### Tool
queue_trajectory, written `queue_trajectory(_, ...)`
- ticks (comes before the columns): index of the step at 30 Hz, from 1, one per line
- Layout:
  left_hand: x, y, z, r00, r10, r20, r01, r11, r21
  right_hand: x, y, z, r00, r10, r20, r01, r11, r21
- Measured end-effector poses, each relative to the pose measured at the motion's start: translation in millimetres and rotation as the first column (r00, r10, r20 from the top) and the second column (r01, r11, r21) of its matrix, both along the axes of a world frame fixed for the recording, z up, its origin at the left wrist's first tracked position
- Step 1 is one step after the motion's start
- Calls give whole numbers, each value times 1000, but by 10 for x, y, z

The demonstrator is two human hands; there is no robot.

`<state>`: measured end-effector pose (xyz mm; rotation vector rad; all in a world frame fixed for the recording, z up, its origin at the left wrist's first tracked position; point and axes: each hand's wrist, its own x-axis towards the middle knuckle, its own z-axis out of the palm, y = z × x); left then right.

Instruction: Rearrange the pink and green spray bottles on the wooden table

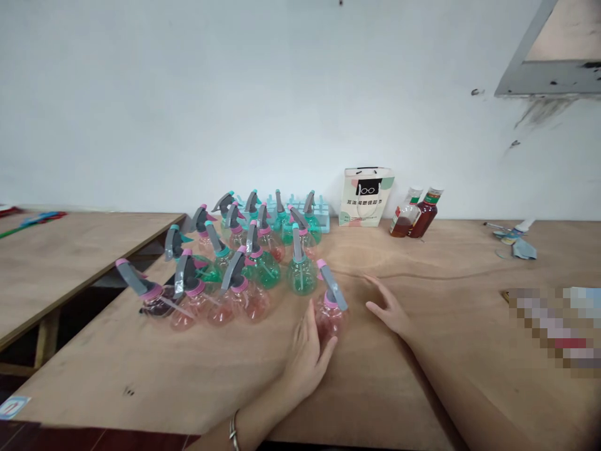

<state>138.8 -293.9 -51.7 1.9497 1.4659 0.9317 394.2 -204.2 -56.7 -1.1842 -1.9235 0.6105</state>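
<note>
A small pink spray bottle (331,311) with a grey trigger head stands on the wooden table (422,376) just in front of me. My left hand (307,354) cups its near side, fingers and thumb curved around the round body. My right hand (387,307) lies open and flat on the table just to the right of the bottle, fingers stretched out, holding nothing. A cluster of several pink and green spray bottles (244,263) stands behind and to the left.
A small paper bag (366,197) and two bottles of brown-red liquid (417,216) stand by the wall. A light blue tray (319,216) sits behind the cluster. Small items (514,241) lie far right. A second table (56,257) stands left across a gap.
</note>
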Motion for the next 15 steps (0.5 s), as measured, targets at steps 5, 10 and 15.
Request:
queue_trajectory(5,352,140,-28,990,-102,-102,99,995,-30,-186,-53,273,963,118,-241,-122,992,-2)
queue_trajectory(10,417,397,22,946,-231,-226,239,971,10,-181,136,629,943,143,-300,-186,975,-121)
queue_trajectory(15,165,603,185,961,-158,-229,249,856,452,-72,375,793,924,266,-274,-320,930,-178)
